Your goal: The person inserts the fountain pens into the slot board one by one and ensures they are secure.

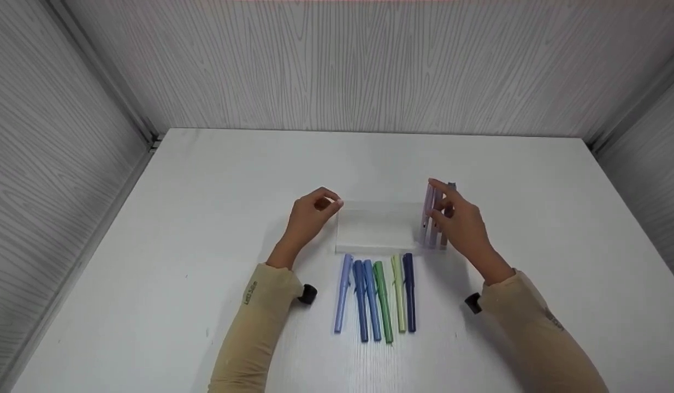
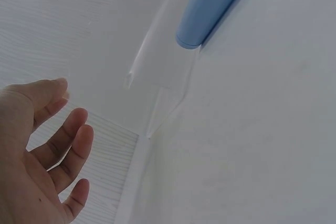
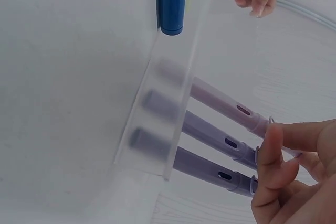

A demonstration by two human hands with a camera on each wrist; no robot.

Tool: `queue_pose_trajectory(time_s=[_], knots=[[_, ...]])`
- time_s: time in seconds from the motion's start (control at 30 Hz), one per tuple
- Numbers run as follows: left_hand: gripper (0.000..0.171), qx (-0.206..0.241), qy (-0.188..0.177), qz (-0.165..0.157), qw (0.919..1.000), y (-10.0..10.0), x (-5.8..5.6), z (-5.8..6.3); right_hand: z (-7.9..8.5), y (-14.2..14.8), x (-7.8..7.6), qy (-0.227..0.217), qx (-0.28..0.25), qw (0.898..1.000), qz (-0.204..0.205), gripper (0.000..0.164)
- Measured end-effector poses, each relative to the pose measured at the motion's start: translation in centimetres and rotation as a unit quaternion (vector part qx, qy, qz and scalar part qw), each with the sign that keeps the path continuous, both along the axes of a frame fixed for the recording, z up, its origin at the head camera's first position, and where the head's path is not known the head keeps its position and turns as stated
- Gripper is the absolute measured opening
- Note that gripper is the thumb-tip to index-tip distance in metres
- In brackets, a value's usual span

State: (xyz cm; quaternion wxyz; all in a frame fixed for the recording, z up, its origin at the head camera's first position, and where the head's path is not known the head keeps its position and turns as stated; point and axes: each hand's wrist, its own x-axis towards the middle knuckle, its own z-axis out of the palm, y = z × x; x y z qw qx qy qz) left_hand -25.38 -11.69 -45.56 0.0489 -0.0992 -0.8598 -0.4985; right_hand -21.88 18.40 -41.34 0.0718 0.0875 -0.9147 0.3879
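A clear plastic pen case (image 1: 376,248) stands on the table with a low trough along its front. Three pens stand side by side in its right end: a pinkish-lilac pen (image 3: 218,99), a purple pen (image 3: 207,134) and a dark violet pen (image 3: 202,168). My right hand (image 1: 461,224) holds the pinkish-lilac pen by its upper part, index finger near its top and thumb lower down. The lower ends of these pens show blurred through the trough wall. At the case's upper left corner, my left hand (image 1: 311,214) pinches the clear edge between thumb and index finger.
In front of the case lies a row of capped pens: a light blue pen (image 1: 343,295), two blue pens (image 1: 361,300), a green pen (image 1: 383,303), a yellow-green pen (image 1: 398,295) and a navy pen (image 1: 409,295). Wood-grained panels (image 1: 359,65) enclose the white table (image 1: 233,169).
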Motion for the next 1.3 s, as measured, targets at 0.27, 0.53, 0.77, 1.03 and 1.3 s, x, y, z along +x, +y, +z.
queue_pose_trajectory(time_s=[0.27,0.53,0.77,1.03,1.3], knots=[[0.019,0.002,0.007,0.000,1.0000,0.0,0.0,-0.1,0.2,0.0,-0.2,0.008,0.055,0.998,-0.012,0.059],[0.019,0.006,-0.003,0.003,1.0000,-0.1,0.0,-0.1,0.3,0.0,-0.5,0.000,0.091,0.996,-0.013,0.060],[0.020,0.000,-0.003,0.005,1.0000,0.0,0.0,0.1,0.6,0.1,-0.6,-0.007,0.103,0.995,-0.010,0.060],[0.018,0.002,0.007,0.001,1.0000,0.0,0.0,0.1,0.7,0.0,-0.7,-0.005,0.113,0.994,-0.004,0.060],[0.018,0.005,0.011,-0.002,0.9999,-0.1,0.1,0.1,1.0,0.0,-0.3,-0.004,0.106,0.994,0.005,0.068]])
